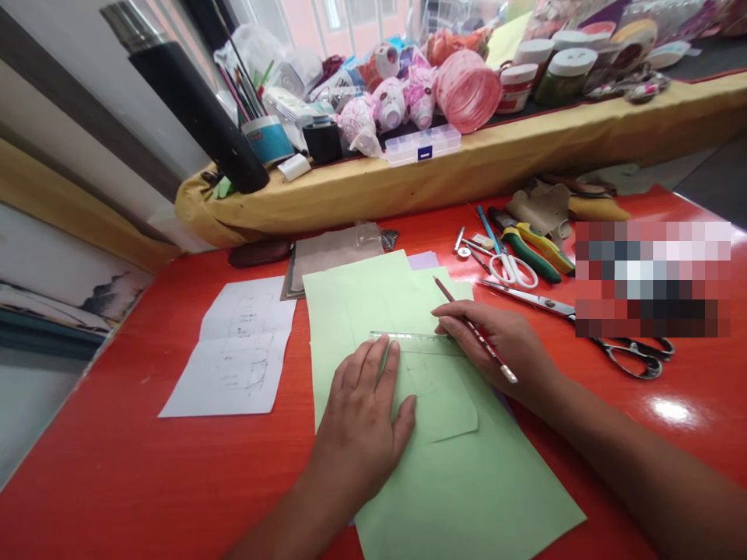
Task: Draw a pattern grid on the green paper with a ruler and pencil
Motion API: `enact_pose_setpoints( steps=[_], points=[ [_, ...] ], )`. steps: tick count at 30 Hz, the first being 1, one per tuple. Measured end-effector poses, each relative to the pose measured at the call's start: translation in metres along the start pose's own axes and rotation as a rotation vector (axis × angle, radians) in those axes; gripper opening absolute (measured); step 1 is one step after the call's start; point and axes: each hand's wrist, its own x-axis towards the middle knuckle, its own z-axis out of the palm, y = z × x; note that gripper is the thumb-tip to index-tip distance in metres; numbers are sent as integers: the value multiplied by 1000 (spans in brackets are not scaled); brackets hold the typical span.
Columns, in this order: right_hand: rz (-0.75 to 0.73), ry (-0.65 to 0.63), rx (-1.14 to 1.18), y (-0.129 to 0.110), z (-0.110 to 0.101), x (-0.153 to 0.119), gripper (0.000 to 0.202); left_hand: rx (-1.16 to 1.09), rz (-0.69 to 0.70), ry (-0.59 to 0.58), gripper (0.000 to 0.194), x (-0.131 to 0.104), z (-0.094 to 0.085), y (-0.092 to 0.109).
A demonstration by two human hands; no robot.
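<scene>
Green paper sheets (pixel 467 482) lie overlapped on the red table, with faint pencil lines on the upper one. Across them rests a clear ruler (pixel 417 340). My left hand (pixel 365 404) lies flat on the paper, fingers spread, its fingertips at the ruler's left end. At the ruler's right end is my right hand (pixel 490 334), its fingers closed round a dark pencil (pixel 482 338). The pencil slants, with its point up and away from the paper and its eraser end toward me. To the left, a creased white sheet (pixel 245 358) shows a drawn pattern.
Large scissors (pixel 537 298), white-handled scissors (pixel 513 271) and green-yellow pliers (pixel 531 253) lie right of the paper. Behind is a cloth-edged ledge (pixel 327 198) with a black flask (pixel 198 117), jars and a plastic case (pixel 423 145). A blurred block covers the right side.
</scene>
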Motion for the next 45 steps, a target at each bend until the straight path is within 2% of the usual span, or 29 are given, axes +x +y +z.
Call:
enact_pose_setpoints(
  steps=[45],
  points=[
    [-25,5,4,-1,1,1,18,27,34,14,54,2,-2,-1]
  ],
)
